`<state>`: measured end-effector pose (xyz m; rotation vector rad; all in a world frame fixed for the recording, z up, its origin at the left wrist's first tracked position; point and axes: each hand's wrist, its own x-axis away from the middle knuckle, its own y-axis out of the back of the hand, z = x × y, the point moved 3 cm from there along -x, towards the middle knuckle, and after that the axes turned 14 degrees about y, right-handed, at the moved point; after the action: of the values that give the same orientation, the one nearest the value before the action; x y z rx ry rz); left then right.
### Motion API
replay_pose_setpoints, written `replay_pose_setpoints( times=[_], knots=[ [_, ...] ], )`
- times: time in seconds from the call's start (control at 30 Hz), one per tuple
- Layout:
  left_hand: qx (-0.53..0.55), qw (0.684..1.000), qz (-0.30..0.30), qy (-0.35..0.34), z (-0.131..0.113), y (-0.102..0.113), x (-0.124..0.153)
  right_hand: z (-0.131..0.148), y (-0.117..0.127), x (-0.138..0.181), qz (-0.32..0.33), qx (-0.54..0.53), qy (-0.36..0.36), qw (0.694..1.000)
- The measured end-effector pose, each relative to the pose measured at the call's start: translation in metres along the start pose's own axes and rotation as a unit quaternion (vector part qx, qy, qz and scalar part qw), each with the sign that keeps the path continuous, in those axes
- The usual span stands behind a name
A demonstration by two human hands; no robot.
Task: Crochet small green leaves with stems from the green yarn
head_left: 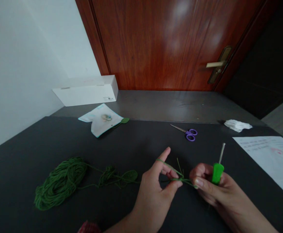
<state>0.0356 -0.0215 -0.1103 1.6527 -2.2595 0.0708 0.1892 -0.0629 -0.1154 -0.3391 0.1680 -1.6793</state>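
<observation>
My left hand (157,184) pinches a strand of green yarn (172,170) between thumb and middle finger, with the strand looped over the raised index finger. My right hand (213,187) is closed round a crochet hook (218,170) with a green handle and a metal shaft that points up. Its thumb and fingers also pinch the same strand close to the left hand's pinch. The yarn trails left across the black table (141,139) through a small tangle (117,176) to a loose green skein (60,183).
Purple-handled scissors (187,132) lie beyond my hands. A plastic packet (101,121) with a green leaf piece lies at the back left, a white box (88,90) behind it. A printed sheet (271,158) and crumpled tissue (237,125) lie right. A wooden door (170,42) stands behind.
</observation>
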Motion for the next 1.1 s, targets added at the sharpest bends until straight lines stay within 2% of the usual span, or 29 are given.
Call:
replay_pose_setpoints(
  times=[0.1,0.27,0.4,0.47,0.53,0.63,0.7,0.87,1.1],
  knots=[
    [0.029,1.0,0.001,-0.001,0.001,-0.001,-0.001,0.002,0.006,-0.001,-0.04,0.046,0.054,0.997],
    [0.047,0.999,0.011,0.014,0.001,-0.003,-0.001,-0.004,0.003,0.0,0.02,0.11,0.073,0.991],
    [0.045,0.998,0.021,0.026,0.002,-0.004,0.0,-0.005,0.003,-0.001,0.033,0.138,0.087,0.986],
    [0.044,0.999,0.018,0.025,0.002,-0.004,0.0,-0.005,0.002,0.0,0.054,0.128,0.064,0.988],
    [0.038,0.999,0.014,0.021,0.0,-0.003,0.001,-0.006,0.002,0.001,0.065,0.115,0.011,0.991],
    [0.011,1.0,0.01,0.014,-0.004,-0.001,0.002,-0.006,0.003,0.004,0.053,0.091,-0.066,0.992],
    [-0.006,1.0,0.001,0.008,-0.006,0.001,0.002,-0.005,0.003,0.005,0.053,0.074,-0.092,0.992],
    [0.001,1.0,0.002,0.006,-0.001,0.001,-0.002,-0.001,0.0,0.001,0.072,0.003,-0.076,0.994],
    [0.058,0.997,0.051,0.033,0.013,-0.004,-0.006,-0.008,-0.003,0.005,0.035,-0.072,-0.012,0.997]
  ],
)
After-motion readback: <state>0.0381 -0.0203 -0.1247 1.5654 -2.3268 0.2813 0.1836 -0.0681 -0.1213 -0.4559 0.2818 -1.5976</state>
